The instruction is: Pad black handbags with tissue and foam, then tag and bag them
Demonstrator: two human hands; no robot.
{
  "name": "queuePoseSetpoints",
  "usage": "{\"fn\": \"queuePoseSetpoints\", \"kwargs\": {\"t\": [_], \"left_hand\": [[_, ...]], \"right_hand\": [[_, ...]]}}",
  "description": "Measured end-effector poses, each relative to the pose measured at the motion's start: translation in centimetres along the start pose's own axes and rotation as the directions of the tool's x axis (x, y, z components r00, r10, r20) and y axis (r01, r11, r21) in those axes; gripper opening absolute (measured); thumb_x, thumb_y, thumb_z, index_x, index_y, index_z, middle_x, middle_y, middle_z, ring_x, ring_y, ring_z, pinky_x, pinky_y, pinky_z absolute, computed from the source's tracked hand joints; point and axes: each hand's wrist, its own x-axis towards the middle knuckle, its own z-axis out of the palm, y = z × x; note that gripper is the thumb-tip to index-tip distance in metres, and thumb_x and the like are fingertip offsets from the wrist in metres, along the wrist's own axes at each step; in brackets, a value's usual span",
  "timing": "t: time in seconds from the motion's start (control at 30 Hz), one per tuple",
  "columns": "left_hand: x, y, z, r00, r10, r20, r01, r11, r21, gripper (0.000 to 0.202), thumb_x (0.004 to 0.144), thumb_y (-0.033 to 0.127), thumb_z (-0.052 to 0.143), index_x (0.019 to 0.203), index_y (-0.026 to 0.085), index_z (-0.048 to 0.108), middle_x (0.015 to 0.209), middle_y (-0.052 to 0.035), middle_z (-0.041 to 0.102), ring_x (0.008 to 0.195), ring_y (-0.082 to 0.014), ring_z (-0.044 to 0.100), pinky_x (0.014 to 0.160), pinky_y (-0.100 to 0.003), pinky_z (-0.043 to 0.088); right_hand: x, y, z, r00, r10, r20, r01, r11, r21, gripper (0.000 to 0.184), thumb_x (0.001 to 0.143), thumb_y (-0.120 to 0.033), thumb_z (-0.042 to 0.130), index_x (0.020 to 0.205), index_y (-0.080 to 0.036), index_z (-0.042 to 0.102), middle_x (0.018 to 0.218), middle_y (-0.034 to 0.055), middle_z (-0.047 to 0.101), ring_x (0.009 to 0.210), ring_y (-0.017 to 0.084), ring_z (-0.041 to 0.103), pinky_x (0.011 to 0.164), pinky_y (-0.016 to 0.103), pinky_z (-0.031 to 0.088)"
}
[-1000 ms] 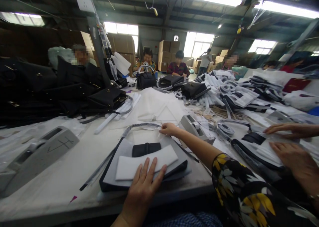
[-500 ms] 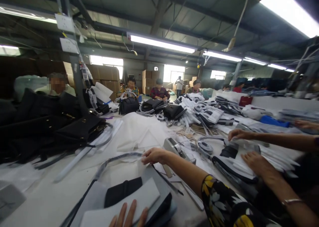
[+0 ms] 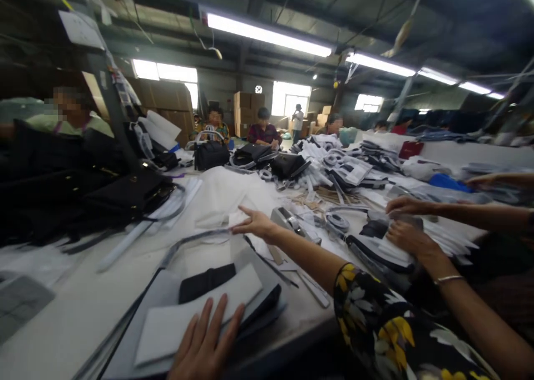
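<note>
My left hand point(image 3: 205, 341) lies flat, fingers spread, on a white foam sheet point(image 3: 196, 316). The sheet rests on a black handbag point(image 3: 254, 305) wrapped in grey paper at the table's near edge. A black folded piece point(image 3: 204, 281) lies just beyond the foam. My right hand point(image 3: 255, 224), on an arm in a floral sleeve, stretches forward over the bag's paper-wrapped handle point(image 3: 189, 241). Its fingers are extended and touch the edge of a stack of white tissue sheets point(image 3: 225, 202). Nothing is held in either hand.
A tape dispenser point(image 3: 292, 224) stands just right of my right hand. A co-worker's two hands point(image 3: 406, 224) work on a wrapped bag at right. Black handbags point(image 3: 125, 193) pile up at left. Wrapped straps and bags point(image 3: 334, 168) cover the far table, where other people sit.
The view has swung up and left. My right hand has moved from the handle forward to the tissue stack, fingers stretched out. My left hand stays flat on the foam sheet.
</note>
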Motion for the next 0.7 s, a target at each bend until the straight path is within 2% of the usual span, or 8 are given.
{"fn": "queuePoseSetpoints", "kwargs": {"t": [0.07, 0.13, 0.27, 0.37, 0.47, 0.6, 0.63, 0.7], "left_hand": [[0.4, 0.0, -1.3, 0.998, -0.012, 0.059, 0.012, 1.000, 0.016, 0.066, 0.092, 0.007, 0.037, 0.151, 0.036, 0.035, 0.151, -0.0007, 0.048, 0.136, -0.0264, 0.048, 0.106, -0.041, 0.046], [0.7, 0.1, -2.1, 0.994, -0.022, 0.105, 0.019, 0.999, 0.037, 0.066, 0.092, 0.004, 0.038, 0.151, 0.034, 0.036, 0.153, -0.0033, 0.044, 0.139, -0.0278, 0.044, 0.108, -0.043, 0.045], [1.1, 0.2, -2.6, 0.994, 0.002, 0.111, -0.008, 0.999, 0.052, 0.064, 0.093, 0.003, 0.038, 0.151, 0.030, 0.036, 0.153, -0.0074, 0.045, 0.136, -0.0302, 0.047, 0.105, -0.044, 0.050], [1.2, 0.3, -2.5, 0.997, -0.004, 0.081, 0.001, 0.999, 0.040, 0.061, 0.095, 0.004, 0.035, 0.150, 0.029, 0.039, 0.150, -0.0084, 0.048, 0.134, -0.0311, 0.050, 0.102, -0.046, 0.051], [1.2, 0.4, -2.5, 0.996, -0.033, 0.082, 0.033, 0.999, 0.003, 0.059, 0.096, 0.004, 0.034, 0.149, 0.029, 0.040, 0.150, -0.0091, 0.048, 0.134, -0.0312, 0.049, 0.103, -0.047, 0.050], [1.2, 0.3, -2.6, 0.996, -0.032, 0.089, 0.033, 0.999, -0.015, 0.056, 0.097, 0.006, 0.036, 0.147, 0.028, 0.043, 0.149, -0.0091, 0.050, 0.133, -0.0309, 0.051, 0.103, -0.046, 0.050], [1.2, 0.3, -2.6, 0.996, -0.029, 0.087, 0.031, 0.999, -0.021, 0.054, 0.097, 0.007, 0.036, 0.146, 0.028, 0.045, 0.148, -0.0091, 0.050, 0.133, -0.0311, 0.051, 0.103, -0.046, 0.050], [1.2, 0.2, -2.6, 0.996, -0.026, 0.088, 0.029, 0.999, -0.034, 0.052, 0.098, 0.009, 0.037, 0.145, 0.026, 0.047, 0.149, -0.0095, 0.050, 0.134, -0.0315, 0.050, 0.104, -0.047, 0.049]], "right_hand": [[-1.3, -0.4, 0.1, 0.997, -0.080, 0.018, 0.081, 0.995, -0.051, 0.108, 0.073, -0.018, 0.083, 0.158, -0.016, 0.017, 0.094, 0.0037, 0.079, 0.096, 0.018, 0.073, 0.099, 0.033, 0.051], [-3.3, -0.9, 0.5, 0.977, -0.210, 0.044, 0.214, 0.964, -0.161, 0.104, 0.075, -0.020, 0.080, 0.158, -0.020, 0.018, 0.095, 0.0024, 0.079, 0.098, 0.020, 0.073, 0.101, 0.038, 0.051], [-8.3, -1.3, 1.6, 0.901, -0.425, 0.093, 0.429, 0.833, -0.350, 0.087, 0.085, -0.020, 0.070, 0.157, -0.027, 0.022, 0.096, -0.0015, 0.078, 0.098, 0.018, 0.073, 0.102, 0.036, 0.051], [-11.5, -0.2, 1.8, 0.830, -0.543, 0.128, 0.518, 0.666, -0.537, 0.076, 0.088, -0.013, 0.062, 0.155, -0.028, 0.030, 0.093, -0.0031, 0.078, 0.086, 0.014, 0.075, 0.093, 0.027, 0.055], [-13.6, 1.8, 1.6, 0.741, -0.630, 0.230, 0.593, 0.454, -0.665, 0.068, 0.091, -0.009, 0.055, 0.153, -0.028, 0.036, 0.107, 0.0012, 0.076, 0.083, 0.013, 0.074, 0.083, 0.022, 0.058], [-15.9, 4.3, 1.7, 0.593, -0.650, 0.475, 0.747, 0.223, -0.627, 0.066, 0.098, -0.006, 0.044, 0.157, -0.028, 0.024, 0.121, 0.0034, 0.072, 0.113, 0.014, 0.067, 0.103, 0.031, 0.052], [-16.5, 4.7, 1.8, 0.568, -0.642, 0.514, 0.767, 0.186, -0.614, 0.065, 0.099, -0.006, 0.044, 0.157, -0.027, 0.023, 0.122, 0.0039, 0.071, 0.117, 0.014, 0.065, 0.107, 0.033, 0.049], [-17.5, 5.4, 2.0, 0.556, -0.624, 0.549, 0.775, 0.149, -0.614, 0.065, 0.098, -0.006, 0.045, 0.156, -0.025, 0.024, 0.127, 0.0057, 0.068, 0.124, 0.014, 0.060, 0.113, 0.036, 0.044]]}}
